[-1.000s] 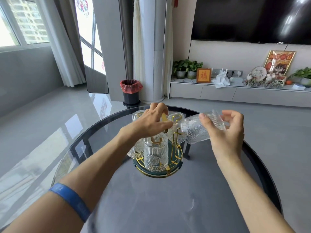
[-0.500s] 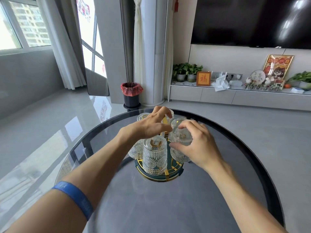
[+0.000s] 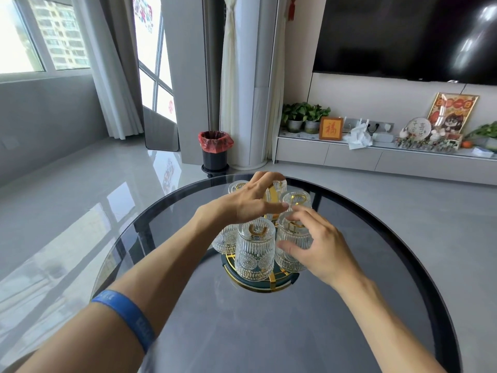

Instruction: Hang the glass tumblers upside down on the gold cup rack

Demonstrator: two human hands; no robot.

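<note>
tumblers (image 3: 255,254) inverted on rack (image 3: 262,281), hands (image 3: 321,251) touching

Readable text: 福 in red on the small orange framed plaque (image 3: 330,128) standing on the TV console (image 3: 349,154). Round decorative plate (image 3: 417,127) further right carries Chinese characters, too small to read reliably. Blue wristband (image 3: 126,319) on the left forearm has print, blurred, unreadable.
</note>
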